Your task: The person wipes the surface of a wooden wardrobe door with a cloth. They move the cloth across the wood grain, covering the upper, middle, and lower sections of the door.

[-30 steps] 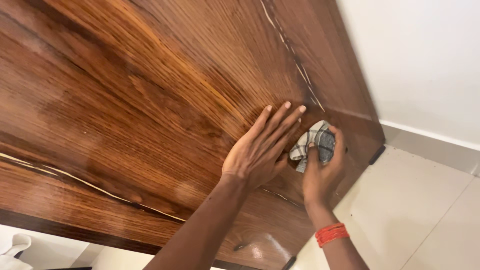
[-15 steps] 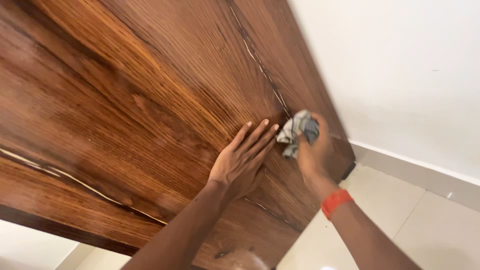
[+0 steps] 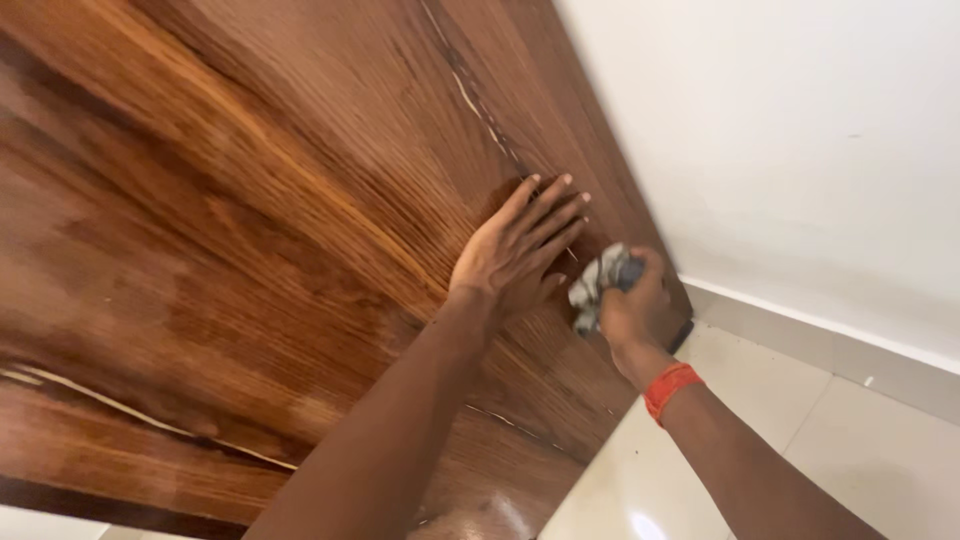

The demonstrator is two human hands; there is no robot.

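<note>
A large glossy brown wooden panel with strong grain fills most of the head view. My left hand lies flat on it, fingers spread and pointing up-right. Just to its right, my right hand is closed around a crumpled grey-and-white cloth pressed against the panel near its lower right edge. An orange band circles my right wrist.
A white wall stands to the right of the panel. Pale floor tiles with a light skirting strip run below it. Thin pale seams cross the panel at top and lower left.
The view has shifted, so the panel's right edge and the wall show more. My right hand with the cloth has moved down along the panel edge; my left hand stays flat beside it.
</note>
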